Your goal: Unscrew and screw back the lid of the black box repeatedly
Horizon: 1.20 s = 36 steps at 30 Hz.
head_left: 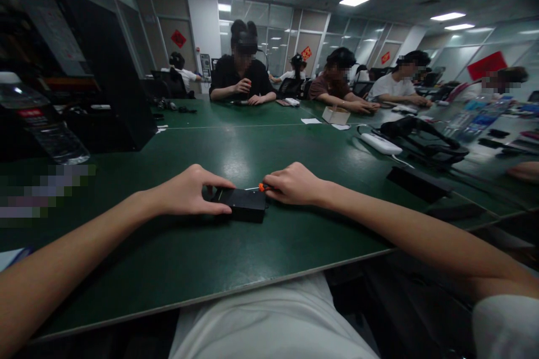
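A small black box rests on the green table in front of me. My left hand grips it from the left, thumb on the near side and fingers on the far side. My right hand is closed around a screwdriver with an orange-and-black handle. Its thin metal shaft points left over the far right part of the box top. I cannot tell whether the tip touches the box.
A water bottle leans near a black computer case on the left. To the right lie a white power strip, a black headset-like frame and a black flat piece. Several people sit across the green table.
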### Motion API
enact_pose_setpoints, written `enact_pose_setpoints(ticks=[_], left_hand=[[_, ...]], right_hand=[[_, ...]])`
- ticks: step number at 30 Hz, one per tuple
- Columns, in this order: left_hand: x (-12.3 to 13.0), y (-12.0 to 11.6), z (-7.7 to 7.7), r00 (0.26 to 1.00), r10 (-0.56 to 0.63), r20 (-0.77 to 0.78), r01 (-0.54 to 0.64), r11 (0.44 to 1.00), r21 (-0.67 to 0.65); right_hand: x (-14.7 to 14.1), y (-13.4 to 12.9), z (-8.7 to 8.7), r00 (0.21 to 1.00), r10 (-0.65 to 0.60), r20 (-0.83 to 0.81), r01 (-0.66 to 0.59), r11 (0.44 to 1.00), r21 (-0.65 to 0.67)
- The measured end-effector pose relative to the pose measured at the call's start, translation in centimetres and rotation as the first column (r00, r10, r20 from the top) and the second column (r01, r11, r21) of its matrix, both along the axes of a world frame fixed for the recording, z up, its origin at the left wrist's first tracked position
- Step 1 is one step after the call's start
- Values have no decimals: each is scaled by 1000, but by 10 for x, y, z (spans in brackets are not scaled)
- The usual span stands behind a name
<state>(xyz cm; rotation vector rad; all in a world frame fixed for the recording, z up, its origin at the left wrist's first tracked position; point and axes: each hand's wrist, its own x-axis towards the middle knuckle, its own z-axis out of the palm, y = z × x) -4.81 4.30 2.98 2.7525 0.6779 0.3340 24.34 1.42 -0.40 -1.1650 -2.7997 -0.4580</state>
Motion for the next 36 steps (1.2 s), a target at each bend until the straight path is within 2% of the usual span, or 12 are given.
enact_pose_setpoints(ticks=[4,8,11,14,17,23,29,32,36], left_hand=[[-4,-5,-8,996,43,74,-41,999,-23],[-5,-11,-20,979,132,153,-127,991,-41],[-3,-15,-28,964,181,193,-176,983,-43],[-3,-17,-31,956,207,209,-200,978,-57],[-5,-16,-32,955,201,219,-190,979,-70],[-7,-15,-34,952,180,249,-170,983,-63],[-6,-15,-37,952,137,272,-135,990,-27],[-6,-14,-38,953,116,280,-114,993,-23],[-6,-14,-39,951,84,296,-84,996,-14]], right_hand=[[-1,7,-5,999,19,-33,-21,997,-69],[1,14,-11,995,60,-82,-66,995,-75],[4,19,-17,989,107,-106,-112,993,-39],[7,29,-21,986,148,-80,-142,987,81],[4,44,-21,986,166,-23,-159,970,186],[-17,66,-19,984,176,8,-171,944,283],[-28,62,-23,986,160,-54,-130,924,359],[-29,59,-23,971,200,-133,-132,907,401],[-33,55,-27,951,254,-176,-175,912,370]])
